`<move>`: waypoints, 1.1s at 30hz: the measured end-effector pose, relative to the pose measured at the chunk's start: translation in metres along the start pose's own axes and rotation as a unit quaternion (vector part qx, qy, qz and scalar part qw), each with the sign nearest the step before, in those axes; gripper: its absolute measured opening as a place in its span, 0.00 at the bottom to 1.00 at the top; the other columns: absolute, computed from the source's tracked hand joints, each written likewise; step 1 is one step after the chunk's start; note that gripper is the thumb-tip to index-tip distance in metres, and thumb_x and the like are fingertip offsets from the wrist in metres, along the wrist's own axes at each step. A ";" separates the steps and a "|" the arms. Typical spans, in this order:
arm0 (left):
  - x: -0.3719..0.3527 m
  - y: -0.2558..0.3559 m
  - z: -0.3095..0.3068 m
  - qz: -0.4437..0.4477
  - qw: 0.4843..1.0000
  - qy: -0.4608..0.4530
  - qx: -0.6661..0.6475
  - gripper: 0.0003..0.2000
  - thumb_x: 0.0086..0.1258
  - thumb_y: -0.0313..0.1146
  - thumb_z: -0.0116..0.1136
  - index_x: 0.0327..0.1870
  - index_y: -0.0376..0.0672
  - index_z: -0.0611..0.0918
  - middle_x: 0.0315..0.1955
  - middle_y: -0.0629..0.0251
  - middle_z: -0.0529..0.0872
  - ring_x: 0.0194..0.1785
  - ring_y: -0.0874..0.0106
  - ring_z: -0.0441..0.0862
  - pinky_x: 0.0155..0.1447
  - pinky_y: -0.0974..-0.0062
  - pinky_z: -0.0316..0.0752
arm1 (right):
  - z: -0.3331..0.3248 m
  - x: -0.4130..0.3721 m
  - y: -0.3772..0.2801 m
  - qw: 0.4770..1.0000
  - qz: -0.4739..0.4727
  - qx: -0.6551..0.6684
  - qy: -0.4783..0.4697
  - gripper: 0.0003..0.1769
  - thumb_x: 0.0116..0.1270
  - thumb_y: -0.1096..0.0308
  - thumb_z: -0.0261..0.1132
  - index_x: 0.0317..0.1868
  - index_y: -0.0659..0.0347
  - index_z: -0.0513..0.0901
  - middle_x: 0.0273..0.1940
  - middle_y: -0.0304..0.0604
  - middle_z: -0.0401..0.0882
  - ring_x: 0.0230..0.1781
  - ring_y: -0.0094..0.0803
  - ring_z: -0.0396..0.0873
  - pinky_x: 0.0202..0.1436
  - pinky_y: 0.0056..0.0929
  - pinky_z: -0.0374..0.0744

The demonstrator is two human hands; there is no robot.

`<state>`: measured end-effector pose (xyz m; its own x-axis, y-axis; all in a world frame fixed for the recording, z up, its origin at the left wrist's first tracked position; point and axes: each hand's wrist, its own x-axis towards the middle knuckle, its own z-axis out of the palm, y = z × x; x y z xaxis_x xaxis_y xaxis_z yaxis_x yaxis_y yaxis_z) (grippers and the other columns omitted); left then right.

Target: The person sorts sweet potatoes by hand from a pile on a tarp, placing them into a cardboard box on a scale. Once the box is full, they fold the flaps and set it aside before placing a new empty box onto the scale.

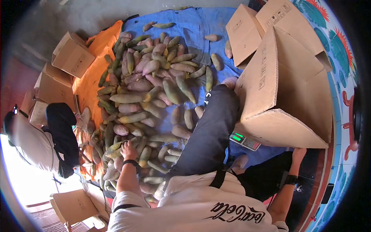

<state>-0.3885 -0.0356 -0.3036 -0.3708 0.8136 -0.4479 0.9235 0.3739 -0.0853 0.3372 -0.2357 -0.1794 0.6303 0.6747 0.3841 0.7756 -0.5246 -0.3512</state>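
Observation:
My left hand [128,150] reaches to the near side of a large pile of long, plump vegetables [131,97], green, yellowish and pinkish-purple, their exact kind unclear. Its fingers are spread, beside a yellow-green vegetable [113,150]. On the other side, my right hand [298,155] is at the lower corner of a big open cardboard box [288,125], closed on its edge with the fingertips hidden. The box stands tilted toward me over a digital scale [244,141] with a green lit display.
A blue tarp [197,23] and an orange sheet [87,87] lie under the pile. More cardboard boxes stand at the back right [245,33], left [73,56] and front left [73,205]. Another person [42,141] sits at the left. My bent leg [212,123] lies between pile and box.

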 end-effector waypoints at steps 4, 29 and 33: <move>-0.006 -0.004 -0.001 -0.040 0.998 0.037 0.037 0.30 0.52 0.31 0.54 0.60 0.49 0.63 0.59 0.64 0.64 0.65 0.62 0.56 0.63 0.55 0.54 | -0.002 0.001 -0.004 0.999 0.034 -0.027 -0.033 0.12 0.58 0.70 0.53 0.38 0.71 0.76 0.37 0.61 0.76 0.41 0.55 0.74 0.42 0.41 0.71; -0.014 -0.024 0.069 -0.029 0.986 -0.093 0.136 0.27 0.58 0.39 0.51 0.58 0.38 0.61 0.48 0.57 0.74 0.50 0.62 0.75 0.49 0.70 0.74 | -0.002 -0.003 -0.016 0.998 0.057 0.008 -0.028 0.13 0.56 0.70 0.52 0.40 0.68 0.76 0.40 0.59 0.76 0.44 0.56 0.71 0.45 0.42 0.70; -0.003 -0.019 0.081 0.013 0.978 -0.050 0.200 0.32 0.50 0.48 0.59 0.55 0.40 0.67 0.48 0.58 0.75 0.50 0.66 0.76 0.49 0.72 0.74 | -0.002 -0.003 -0.017 0.997 0.066 0.017 -0.034 0.13 0.57 0.71 0.52 0.39 0.68 0.76 0.40 0.60 0.75 0.43 0.56 0.71 0.44 0.43 0.70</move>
<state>-0.3968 -0.0814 -0.3722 -0.3530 0.7651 -0.5385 0.9050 0.1330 -0.4042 0.3222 -0.2295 -0.1730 0.7225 0.6348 0.2738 0.6832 -0.5949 -0.4236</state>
